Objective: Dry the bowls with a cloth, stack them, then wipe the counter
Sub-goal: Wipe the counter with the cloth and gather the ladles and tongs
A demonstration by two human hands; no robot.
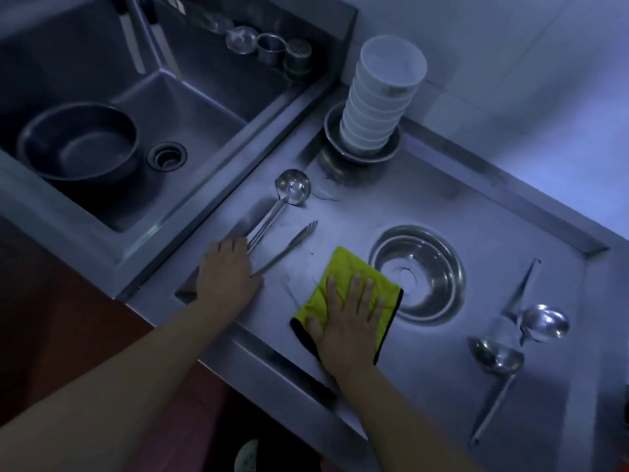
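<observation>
The right hand (347, 321) lies flat, fingers straight and slightly spread, palm down on a folded yellow-green cloth (343, 277) with a dark trim; it grasps nothing and presses the cloth against the steel counter (425, 386). The cloth sits near the front raised edge of the counter, just beside a round recessed steel basin (439, 294) set into the surface. What the basin holds cannot be told beyond a pale patch at its centre.

The left hand (226, 270) also lies open, palm down on the counter near the left front corner, fingers straight. Its fingertips touch the handle ends of a ladle (292, 190) and lie just beside tongs (289, 247), both lying flat and pointing away toward the back.

To the right of the basin, 2 more ladles (500, 356) lie on the counter with their bowls side by side, and a slim utensil (524, 284) lies beyond them. Bare steel shows between the cloth and these ladles. A raised lip runs along the counter's front, right and back sides.

At the back corner, a stack of white bowls (381, 103) stands upright, nested, on steel dishes (332, 131), close to the wall.

Left of the counter, the sink (204, 107) holds 1 large steel pot (81, 144) beside the drain (166, 156). Small steel cups (269, 46) line the sink's rear ledge.
</observation>
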